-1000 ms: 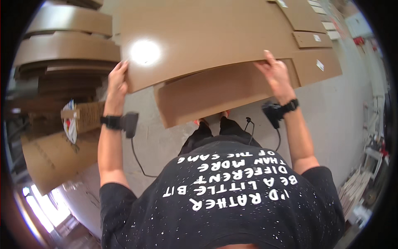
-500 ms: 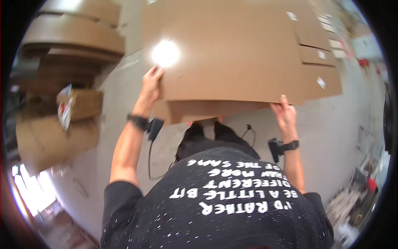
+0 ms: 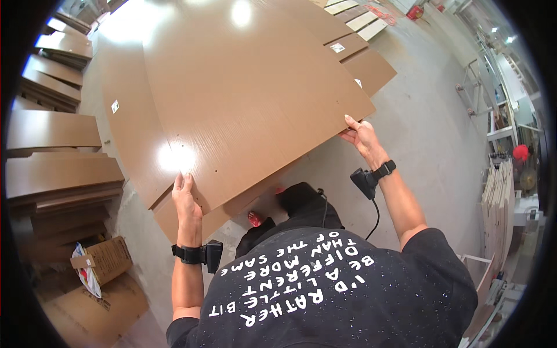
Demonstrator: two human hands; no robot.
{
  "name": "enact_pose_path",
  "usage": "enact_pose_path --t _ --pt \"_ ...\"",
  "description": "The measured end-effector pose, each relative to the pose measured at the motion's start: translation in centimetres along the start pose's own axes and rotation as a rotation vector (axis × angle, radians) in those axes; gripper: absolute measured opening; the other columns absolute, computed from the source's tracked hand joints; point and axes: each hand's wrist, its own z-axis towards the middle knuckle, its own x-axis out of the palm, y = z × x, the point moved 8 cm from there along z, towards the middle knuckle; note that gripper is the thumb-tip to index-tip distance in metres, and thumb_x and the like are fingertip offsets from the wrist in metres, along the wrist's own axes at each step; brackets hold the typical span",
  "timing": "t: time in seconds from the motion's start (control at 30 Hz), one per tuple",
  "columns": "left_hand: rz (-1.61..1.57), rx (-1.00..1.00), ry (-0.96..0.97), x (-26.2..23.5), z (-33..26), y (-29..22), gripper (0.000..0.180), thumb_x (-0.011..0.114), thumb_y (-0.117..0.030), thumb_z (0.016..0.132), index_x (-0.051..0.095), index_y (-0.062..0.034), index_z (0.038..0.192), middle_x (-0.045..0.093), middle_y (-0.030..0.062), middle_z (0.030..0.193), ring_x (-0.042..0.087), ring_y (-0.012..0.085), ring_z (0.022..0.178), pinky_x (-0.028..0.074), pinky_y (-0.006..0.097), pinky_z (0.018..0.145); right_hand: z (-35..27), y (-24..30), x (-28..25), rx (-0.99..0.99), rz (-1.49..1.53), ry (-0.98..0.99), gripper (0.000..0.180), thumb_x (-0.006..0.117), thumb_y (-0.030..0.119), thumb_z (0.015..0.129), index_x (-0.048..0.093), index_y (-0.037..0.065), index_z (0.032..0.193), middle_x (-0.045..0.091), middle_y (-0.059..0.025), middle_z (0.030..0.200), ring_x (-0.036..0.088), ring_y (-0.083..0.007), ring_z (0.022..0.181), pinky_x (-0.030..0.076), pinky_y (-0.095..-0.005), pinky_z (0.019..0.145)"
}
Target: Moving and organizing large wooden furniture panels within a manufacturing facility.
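Panel: one large brown wood-grain board [image 3: 232, 98], raised off the concrete floor [image 3: 429, 133], tilted, held by its near edge.
Left hand [image 3: 185, 200]: fingers together, clamped on the near-left corner, judged to steady the tilt.
Right hand [image 3: 362, 136]: fingers closed around the near-right corner, sharing the load.
Wrist devices: two, one per wrist.
Below: second panel [image 3: 174, 217] flat on floor.
Left side: stacked boards [image 3: 52, 168], count unclear; one cardboard box [image 3: 107, 258].

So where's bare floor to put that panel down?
Bare concrete floor lies right of the held panel, between it and the racks. The left is crowded: stacked boards and a cardboard box. Under the panel lies another panel.
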Motion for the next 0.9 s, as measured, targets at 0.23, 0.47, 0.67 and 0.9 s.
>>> enact_pose_path --t 0.23,0.47,0.67,0.9 --pt "0.050 0.045 -0.004 1.6 -1.2 2.9 0.035 0.051 -0.011 0.084 0.042 0.0048 0.115 0.052 0.0088 0.107 0.050 0.0158 0.096 0.039 0.027 0.084 3.3 -1.4 -2.9 -0.013 -0.022 0.096 0.032 0.050 0.020 0.085 0.046 -0.002 0.108 0.057 -0.0128 0.099 0.058 -0.0227 0.089 0.047 -0.0350 0.078" --pt "0.073 -0.006 -0.068 10.2 -1.2 11.3 0.027 0.053 -0.019 0.085 0.049 0.0006 0.102 0.057 0.0056 0.095 0.054 0.0150 0.087 0.044 0.027 0.077 11.2 1.0 -11.3 0.017 -0.084 0.116 0.035 0.050 0.022 0.085 0.045 -0.004 0.108 0.054 -0.0152 0.103 0.057 -0.0244 0.088 0.049 -0.0356 0.077" --pt "0.089 -0.107 -0.113 15.7 -1.0 15.2 0.022 0.053 -0.019 0.085 0.050 -0.0013 0.098 0.055 0.0038 0.092 0.052 0.0141 0.086 0.043 0.027 0.076 16.1 0.6 -15.7 0.076 -0.088 0.135 0.035 0.048 0.022 0.086 0.045 -0.004 0.109 0.054 -0.0157 0.103 0.058 -0.0245 0.087 0.049 -0.0356 0.076" --pt "0.176 -0.175 -0.127 18.1 -0.5 17.6 0.023 0.053 -0.021 0.085 0.048 -0.0023 0.098 0.054 0.0036 0.093 0.051 0.0148 0.086 0.043 0.028 0.076 18.7 -0.2 -18.3 0.135 -0.108 0.129 0.034 0.049 0.022 0.085 0.046 -0.003 0.109 0.055 -0.0151 0.101 0.057 -0.0241 0.087 0.048 -0.0358 0.076"
